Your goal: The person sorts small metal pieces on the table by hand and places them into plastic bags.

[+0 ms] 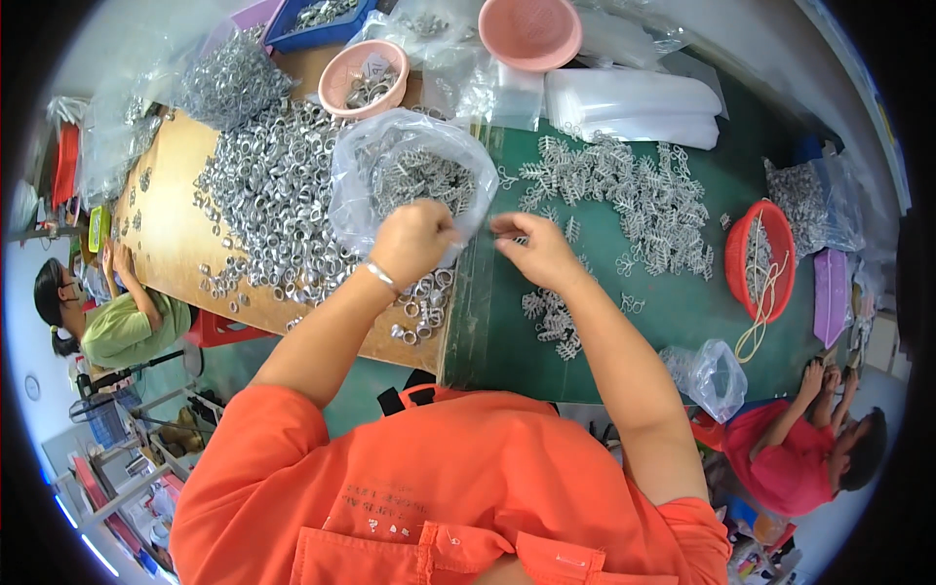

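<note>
A clear plastic bag point(346, 200) stands open in front of me, with a heap of grey leaf-shaped metal pieces point(429, 177) inside. My left hand point(414, 239) is closed at the bag's near edge; whatever its fingers grip is hidden. Just right of the bag, my right hand point(534, 252) has its fingers curled in a pinch, slightly blurred, and I cannot make out what is in them. More leaf-shaped metal pieces point(624, 190) lie loose on the green tabletop, some of them close to my right hand. A large pile of shiny metal rings point(278, 195) spreads left of the bag.
Pink bowls point(529, 34) and a blue tray point(317, 24) stand at the back. Flat plastic bags point(634, 105) lie behind the leaf pieces. At the right are a red basket point(759, 261) and a small clear bag point(717, 380). Co-workers sit at the left point(136, 322) and right point(795, 453).
</note>
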